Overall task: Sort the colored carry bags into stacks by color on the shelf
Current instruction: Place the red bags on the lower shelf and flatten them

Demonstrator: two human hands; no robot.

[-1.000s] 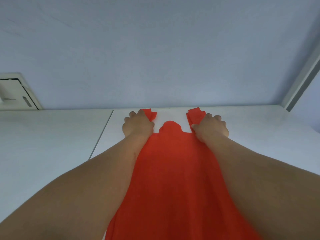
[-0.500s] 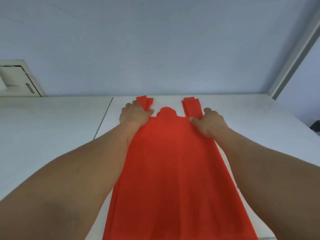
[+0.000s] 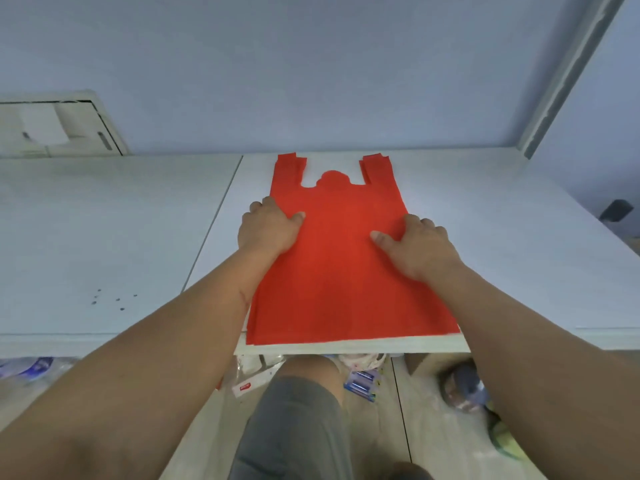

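Pale blue wall (image 3: 311, 71) behind. A white cabinet door (image 3: 52, 126) with a dark handle at far left. White vertical trim strip (image 3: 568, 71) runs up the right corner. A small dark object (image 3: 615, 210) at the right edge, too blurred to identify. Below, a wood-look floor (image 3: 433, 427) with clutter: blue battery pack (image 3: 362, 384), a white packet with a red label (image 3: 247, 384), crumpled clear plastic (image 3: 31, 370) at left, a dark roundish bundle (image 3: 462, 386) at right. Grey shorts (image 3: 294, 427) over a knee.
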